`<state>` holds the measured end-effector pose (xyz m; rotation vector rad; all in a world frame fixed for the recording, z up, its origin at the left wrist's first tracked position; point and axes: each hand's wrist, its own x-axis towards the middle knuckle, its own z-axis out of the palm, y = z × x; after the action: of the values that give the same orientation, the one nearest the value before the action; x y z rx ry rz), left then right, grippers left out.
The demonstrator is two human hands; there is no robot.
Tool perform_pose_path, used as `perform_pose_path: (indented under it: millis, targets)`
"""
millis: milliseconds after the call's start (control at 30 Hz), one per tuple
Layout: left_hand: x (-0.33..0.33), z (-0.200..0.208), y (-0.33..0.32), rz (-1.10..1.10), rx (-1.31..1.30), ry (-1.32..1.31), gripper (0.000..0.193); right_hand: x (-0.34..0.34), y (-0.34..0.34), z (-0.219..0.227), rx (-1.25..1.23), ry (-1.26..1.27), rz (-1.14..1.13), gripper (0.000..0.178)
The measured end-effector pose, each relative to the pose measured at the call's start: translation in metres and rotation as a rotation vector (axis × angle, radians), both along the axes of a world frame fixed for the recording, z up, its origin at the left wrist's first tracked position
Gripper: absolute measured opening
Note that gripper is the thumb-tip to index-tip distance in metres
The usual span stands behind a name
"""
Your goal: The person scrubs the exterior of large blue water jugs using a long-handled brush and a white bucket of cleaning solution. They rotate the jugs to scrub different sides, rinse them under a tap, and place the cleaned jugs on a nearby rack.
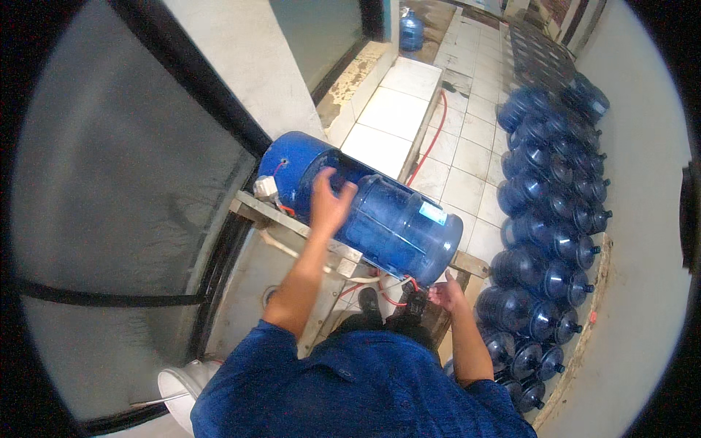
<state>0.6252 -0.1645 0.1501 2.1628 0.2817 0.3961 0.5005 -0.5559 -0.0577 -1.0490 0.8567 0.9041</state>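
Observation:
A translucent blue water jug [401, 223] lies on its side in front of me, with a small pale label on it. It rests in a blue cylindrical housing [296, 157] whose near-right portion is cut away. My left hand [332, 204] is over the jug where it meets the housing, thumb and fingers apart; whether it touches the plastic I cannot tell. Just below the jug's right-hand end is my right hand [447, 293], fingers spread and nothing in them. A white electrical box [265, 187] with orange wire sits on the housing's left side.
Many blue jugs [537, 219] lie stacked along the right wall [642, 241]. Another jug [411, 33] stands at the far end. A red hose [431, 135] runs along the white tiles [475, 120]. A white bucket [179, 390] is at lower left, and a wooden frame [471, 264] supports the housing.

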Motion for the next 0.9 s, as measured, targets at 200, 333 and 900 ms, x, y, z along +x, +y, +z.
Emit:
perform_pose_path:
  millis: [200,333,900]
  targets:
    - [0.044,-0.024,0.178,0.491,-0.341,0.265,0.099,0.005,0.051,0.031,-0.221,-0.183,-0.080,0.069]
    - [0.064,-0.075,0.222,0.516,-0.282,0.524,0.109,-0.002,0.063,0.063,-0.378,-0.338,-0.022,0.057]
    - [0.056,0.002,0.045,-0.333,0.221,0.062,0.055,0.152,0.015,-0.010,-0.264,-0.443,-0.275,0.071]
